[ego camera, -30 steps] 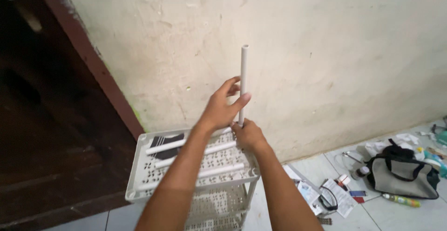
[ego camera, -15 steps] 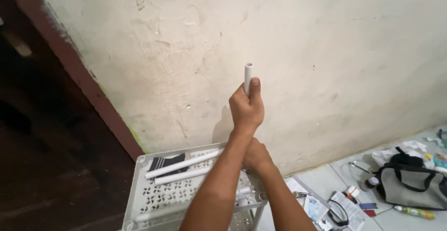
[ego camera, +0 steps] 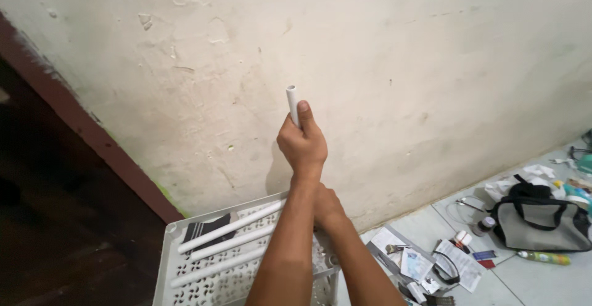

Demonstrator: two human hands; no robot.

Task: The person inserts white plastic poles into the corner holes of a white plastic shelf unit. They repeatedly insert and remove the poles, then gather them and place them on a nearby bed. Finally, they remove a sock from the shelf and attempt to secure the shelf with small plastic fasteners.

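Above the white rack (ego camera: 185, 269), my left hand (ego camera: 303, 145) has slid up and is clamped near the top of the upright white tube (ego camera: 291, 99); my right hand (ego camera: 327, 206), below it, grips the tube lower down.

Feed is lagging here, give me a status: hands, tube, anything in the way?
Left hand gripping upright white tube near its top. Right hand lower, behind left forearm, grip unclear. Three loose tubes lying on white shelf tray. Nothing blocking.
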